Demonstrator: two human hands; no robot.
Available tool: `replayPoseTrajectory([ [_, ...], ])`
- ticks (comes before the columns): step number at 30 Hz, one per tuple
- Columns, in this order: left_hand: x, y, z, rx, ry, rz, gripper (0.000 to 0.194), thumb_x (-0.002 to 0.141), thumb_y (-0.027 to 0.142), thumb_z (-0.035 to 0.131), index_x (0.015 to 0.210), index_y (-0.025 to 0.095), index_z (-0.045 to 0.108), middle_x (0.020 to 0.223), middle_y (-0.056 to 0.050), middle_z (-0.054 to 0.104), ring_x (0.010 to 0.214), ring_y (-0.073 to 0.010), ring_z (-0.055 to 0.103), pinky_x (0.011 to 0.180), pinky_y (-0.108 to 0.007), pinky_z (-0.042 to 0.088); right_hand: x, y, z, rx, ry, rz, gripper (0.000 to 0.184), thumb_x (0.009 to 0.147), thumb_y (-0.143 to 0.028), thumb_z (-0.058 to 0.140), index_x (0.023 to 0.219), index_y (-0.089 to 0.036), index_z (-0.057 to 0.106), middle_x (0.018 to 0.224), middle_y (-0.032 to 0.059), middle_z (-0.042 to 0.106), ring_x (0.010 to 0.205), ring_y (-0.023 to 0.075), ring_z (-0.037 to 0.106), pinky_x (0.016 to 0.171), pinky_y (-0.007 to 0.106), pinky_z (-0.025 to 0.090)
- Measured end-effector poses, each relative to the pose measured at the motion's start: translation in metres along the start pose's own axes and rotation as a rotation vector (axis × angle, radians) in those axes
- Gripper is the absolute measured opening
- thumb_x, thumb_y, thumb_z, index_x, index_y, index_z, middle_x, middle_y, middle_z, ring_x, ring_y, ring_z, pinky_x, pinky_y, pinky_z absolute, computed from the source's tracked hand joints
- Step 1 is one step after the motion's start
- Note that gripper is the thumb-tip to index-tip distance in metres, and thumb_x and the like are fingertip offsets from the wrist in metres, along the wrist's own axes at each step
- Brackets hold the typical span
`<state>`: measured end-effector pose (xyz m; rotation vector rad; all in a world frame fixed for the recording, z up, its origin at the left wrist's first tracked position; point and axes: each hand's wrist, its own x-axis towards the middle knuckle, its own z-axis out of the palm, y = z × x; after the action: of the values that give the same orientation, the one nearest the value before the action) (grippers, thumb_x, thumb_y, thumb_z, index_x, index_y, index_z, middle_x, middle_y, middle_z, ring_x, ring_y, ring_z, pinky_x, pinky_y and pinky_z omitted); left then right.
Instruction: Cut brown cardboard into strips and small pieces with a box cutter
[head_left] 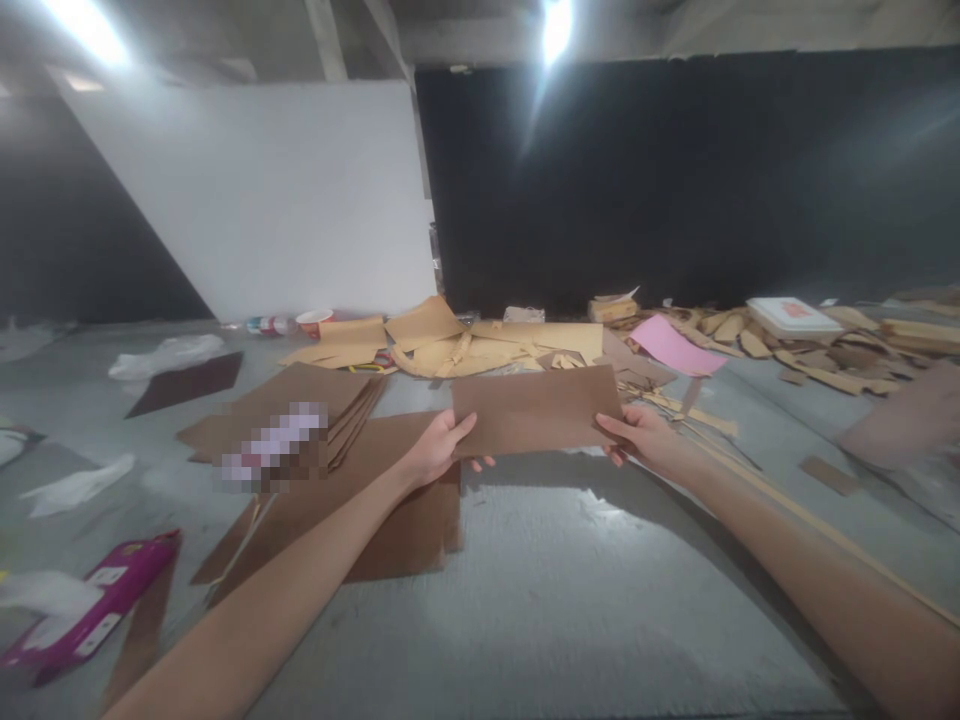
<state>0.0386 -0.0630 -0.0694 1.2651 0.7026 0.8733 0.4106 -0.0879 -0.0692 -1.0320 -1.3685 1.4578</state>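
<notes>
A flat brown rectangular sheet (536, 410), which looks like leather or card, is held up above the grey table by its two short ends. My left hand (444, 440) pinches its left end, thumb on top and fingers beneath. At the right end, my right hand (634, 432) grips it the same way. Behind and below my left forearm lie larger brown sheets (405, 540), overlapping one another. Further left is a stack of brown pieces (255, 400) with a blurred-out pale item on it.
Tan sheets (517, 342) and offcuts (720, 325) line the back edge. A pink sheet (675, 345) and a white box (795, 318) lie at back right. A magenta wipes packet (112, 600) is at front left. Crumpled plastic (165, 355), a paper cup (314, 318) and a bottle (271, 326) sit at back left.
</notes>
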Motion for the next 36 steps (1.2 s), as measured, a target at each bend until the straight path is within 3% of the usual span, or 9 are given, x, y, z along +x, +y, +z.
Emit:
replayPoseTrajectory([
  [8,-0.001,0.001,0.003,-0.001,0.025,-0.006,0.050,0.097,0.052,0.073,0.121,0.011,0.057,0.093,-0.018,0.081,0.063,-0.0258,0.079,0.046,-0.026,0.058,-0.004,-0.006,0.004,0.056,0.026,0.019,0.040,0.085,-0.056,0.084,0.094,-0.018,0.071,0.083,0.0059,0.071,0.059,0.0146,0.057,0.047,0.028,0.047],
  [23,-0.002,0.005,0.003,0.013,-0.035,0.001,0.052,0.093,0.046,0.080,0.124,0.013,0.056,0.112,-0.021,0.078,0.069,-0.0247,0.080,0.050,-0.025,0.057,-0.004,-0.009,0.004,0.039,0.016,-0.008,0.044,0.085,-0.061,0.082,0.085,-0.017,0.072,0.072,0.0053,0.066,0.059,0.0157,0.056,0.047,0.028,0.046],
  [36,-0.003,0.004,0.004,-0.001,-0.044,0.020,0.050,0.092,0.044,0.082,0.122,0.012,0.058,0.105,-0.019,0.080,0.071,-0.0255,0.080,0.053,-0.026,0.057,-0.004,-0.011,0.004,0.025,0.027,-0.009,0.045,0.084,-0.062,0.082,0.084,-0.018,0.073,0.073,0.0061,0.067,0.057,0.0156,0.053,0.046,0.030,0.045],
])
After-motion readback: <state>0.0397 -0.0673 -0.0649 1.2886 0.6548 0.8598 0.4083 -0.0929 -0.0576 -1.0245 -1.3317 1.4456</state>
